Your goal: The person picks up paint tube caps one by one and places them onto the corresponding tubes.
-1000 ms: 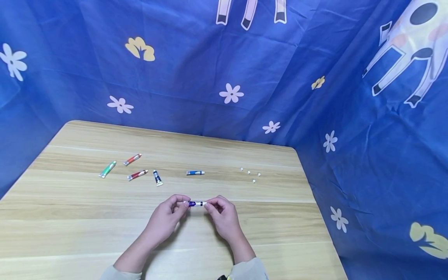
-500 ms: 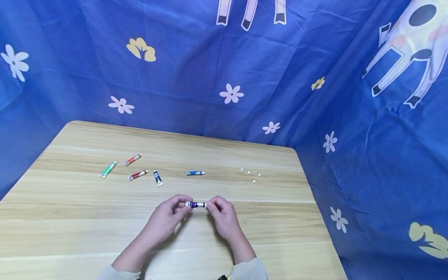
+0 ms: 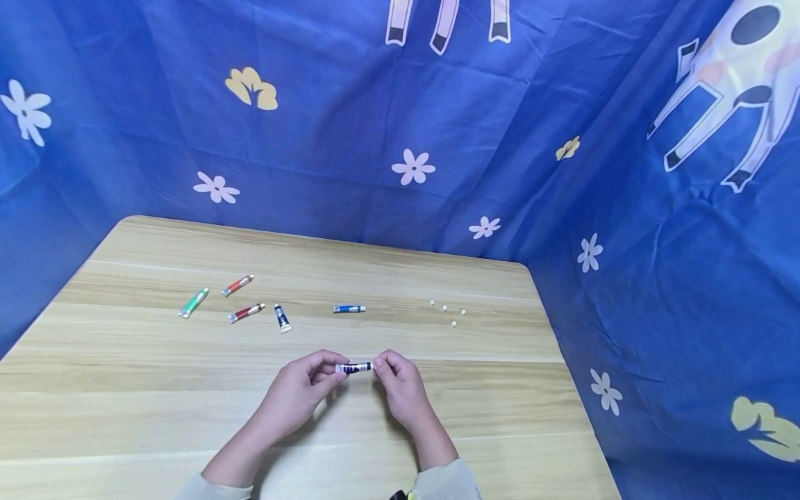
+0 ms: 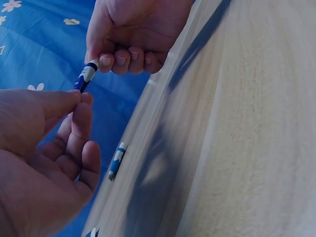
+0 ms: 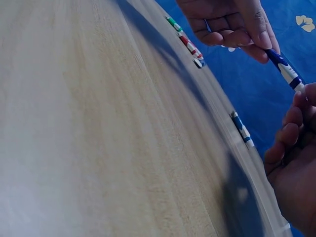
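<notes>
I pinch a small dark-blue paint tube (image 3: 353, 367) between both hands just above the wooden table (image 3: 125, 389): my left hand (image 3: 298, 389) grips its flat end with thumb and curled fingers (image 4: 79, 118), and my right hand (image 3: 398, 383) grips its nozzle end with curled fingertips (image 4: 123, 60). The head view shows the tube lying level between my fingertips, but too small to tell how each finger sits. The left wrist view shows more: my right fingers folded over the white collar of the tube (image 4: 85, 78). The right wrist view shows my left thumb and forefinger closed on the tube's body (image 5: 282, 68), with its white tip meeting my right fingers at the edge of the picture. Just beyond my fingers lies one blue tube (image 3: 348, 308), also visible in both wrist views. Beyond and left of my left fingers lie four more tubes: a navy one (image 3: 282, 318), two red ones (image 3: 246, 312) (image 3: 237, 285) and, farthest left, a green one (image 3: 192, 302). Beyond and right of my right fingers sit four small white caps (image 3: 447, 312), seen only from the head. That makes six tubes in all. A blue flowered cloth (image 3: 412, 167) hangs behind the table.
</notes>
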The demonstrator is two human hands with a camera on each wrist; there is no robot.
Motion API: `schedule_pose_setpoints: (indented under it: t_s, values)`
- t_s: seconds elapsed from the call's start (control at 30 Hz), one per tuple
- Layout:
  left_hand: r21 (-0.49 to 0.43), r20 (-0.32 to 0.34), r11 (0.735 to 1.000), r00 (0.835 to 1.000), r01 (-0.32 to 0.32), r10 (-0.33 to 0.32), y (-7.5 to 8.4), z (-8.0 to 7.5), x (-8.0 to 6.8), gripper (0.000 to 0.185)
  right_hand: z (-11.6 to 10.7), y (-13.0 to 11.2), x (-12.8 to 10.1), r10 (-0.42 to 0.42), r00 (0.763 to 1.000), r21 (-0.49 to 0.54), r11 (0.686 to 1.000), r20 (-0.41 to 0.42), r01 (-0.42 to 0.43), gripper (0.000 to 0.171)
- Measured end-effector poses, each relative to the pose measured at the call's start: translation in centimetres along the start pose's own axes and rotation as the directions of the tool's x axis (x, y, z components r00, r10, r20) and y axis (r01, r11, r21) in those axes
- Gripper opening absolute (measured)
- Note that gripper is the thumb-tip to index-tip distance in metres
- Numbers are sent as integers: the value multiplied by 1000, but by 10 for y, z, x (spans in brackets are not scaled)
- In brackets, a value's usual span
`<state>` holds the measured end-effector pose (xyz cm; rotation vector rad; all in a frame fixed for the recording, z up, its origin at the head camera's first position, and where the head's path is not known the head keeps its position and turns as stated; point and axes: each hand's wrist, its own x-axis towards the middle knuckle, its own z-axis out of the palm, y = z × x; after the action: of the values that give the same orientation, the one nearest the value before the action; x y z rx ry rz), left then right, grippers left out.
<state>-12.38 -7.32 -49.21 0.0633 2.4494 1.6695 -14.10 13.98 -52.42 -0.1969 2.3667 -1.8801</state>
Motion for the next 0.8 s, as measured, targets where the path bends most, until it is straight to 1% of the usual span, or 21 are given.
schedule_pose_setpoints:
  t_s: [0.13, 0.3, 0.43, 0.5, 0.6, 0.73, 0.8]
  values:
    - [-1, 2, 1000, 1000, -18, 18, -1, 1, 0, 19, -2, 0, 1, 10, 1000, -23, 1000, 2, -10, 35]
    - [13, 0, 999, 999, -44, 44, 0, 1, 0, 18, -3, 0, 0, 23, 1000, -11, 1000, 3, -23, 36]
    - [47, -5, 996, 997, -74, 74, 1, 0, -1, 18, -3, -1, 0, 25, 1000, -6, 1000, 1, -25, 37]
    - [87, -9, 991, 995, -100, 101, 2, 0, -1, 18, -3, 0, 0, 25, 1000, -8, 1000, 1, -25, 37]
    - [188, -12, 970, 987, -157, 162, 2, 0, 0, 20, -3, 1, 0, 21, 1000, -20, 1000, -3, -21, 37]
    - [345, 0, 912, 971, -224, 238, 4, -1, 3, 28, -2, 2, 0, 11, 1000, -49, 999, -16, -12, 37]
    - [406, 13, 884, 968, -233, 249, 5, -2, 4, 32, -2, 3, 0, 6, 1000, -59, 998, -25, -7, 35]
